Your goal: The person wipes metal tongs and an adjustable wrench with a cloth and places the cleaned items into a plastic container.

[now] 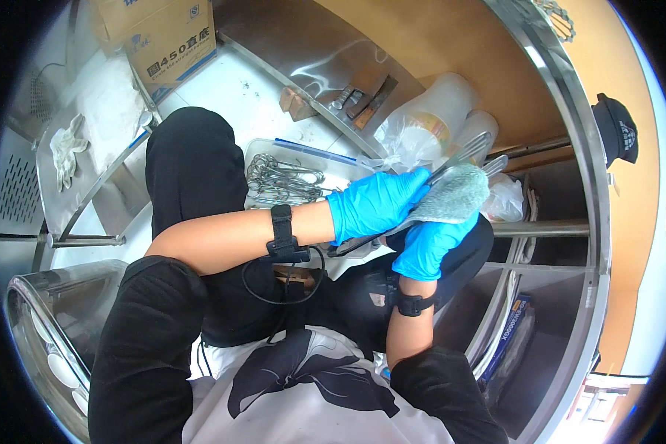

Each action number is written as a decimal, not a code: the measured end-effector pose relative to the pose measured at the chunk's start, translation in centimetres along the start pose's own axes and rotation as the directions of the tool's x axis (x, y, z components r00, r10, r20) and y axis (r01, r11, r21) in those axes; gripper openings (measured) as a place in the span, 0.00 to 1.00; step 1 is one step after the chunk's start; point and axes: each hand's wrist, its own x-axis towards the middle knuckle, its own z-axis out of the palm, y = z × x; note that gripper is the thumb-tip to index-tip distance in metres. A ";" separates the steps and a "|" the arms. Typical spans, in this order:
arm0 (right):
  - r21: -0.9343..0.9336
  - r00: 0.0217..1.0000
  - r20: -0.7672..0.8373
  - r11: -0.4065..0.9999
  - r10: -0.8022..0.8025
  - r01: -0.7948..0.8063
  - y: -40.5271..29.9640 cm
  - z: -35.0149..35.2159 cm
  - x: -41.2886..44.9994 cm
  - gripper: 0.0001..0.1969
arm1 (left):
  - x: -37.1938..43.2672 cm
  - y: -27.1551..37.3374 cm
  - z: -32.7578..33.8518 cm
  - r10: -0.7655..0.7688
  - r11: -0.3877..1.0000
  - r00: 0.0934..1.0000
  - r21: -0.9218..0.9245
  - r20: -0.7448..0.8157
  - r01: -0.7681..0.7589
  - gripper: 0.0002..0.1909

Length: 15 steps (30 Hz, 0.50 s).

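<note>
My left hand (377,205), in a blue glove, is closed around several long, thin metal utensils (466,151); their exact kind is unclear. A grey-green cloth (452,194) lies against them. Just below, my right hand (435,244), also blue-gloved, grips the cloth from underneath, its fingers partly hidden. A dark, thin end sticks out below my left hand towards my lap. Beyond my left forearm, a clear plastic box (333,155) on the floor holds a heap of metal pieces with ring ends (280,180).
Behind the box, a low steel shelf (311,61) bears wooden-handled tools (374,102) and plastic-wrapped rolls (444,105). Shelving with a blue box (505,338) stands at right. At left are a cardboard carton (172,50), a white glove (69,150) on a steel stand and a clear bin (72,311).
</note>
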 end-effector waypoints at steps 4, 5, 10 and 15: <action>0.074 0.998 -0.058 0.997 -0.005 0.009 -0.7 0.1 0.8 0.22 | -0.2 0.6 -0.6 -0.074 0.995 0.983 -0.047 0.167 0.083 0.16; 0.046 0.998 -0.047 0.998 -0.036 0.038 -1.0 0.4 0.9 0.22 | -0.3 0.5 -0.6 -0.068 0.995 0.980 -0.053 0.188 0.080 0.16; 0.151 0.999 0.005 0.987 -0.047 0.046 -1.2 -0.1 3.2 0.22 | -0.3 0.8 -0.6 -0.077 0.997 0.980 0.006 0.183 0.077 0.16; 0.173 0.999 0.029 0.984 -0.034 0.028 -2.0 0.7 4.5 0.23 | -0.1 0.0 -0.6 -0.063 0.996 0.990 0.075 0.126 0.054 0.15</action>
